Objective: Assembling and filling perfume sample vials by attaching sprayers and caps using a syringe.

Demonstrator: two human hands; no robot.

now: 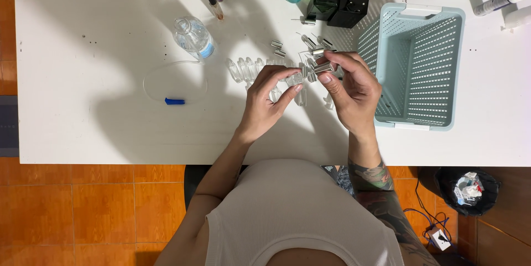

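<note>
**Both hands meet over a small glass vial**

Grip on the left hand (269, 95) is narrow: thumb and fingers pinch a small clear vial (295, 79), held level above the bench (83, 122), near the middle of its far edge. Right hand (348, 86) pinches a silver cap piece (323, 68) at the vial's end, so the two line up. More clear vials (247, 69) and silver caps (276, 48) lie within reach; the pale blue basket (416, 66) sits just right.
</note>
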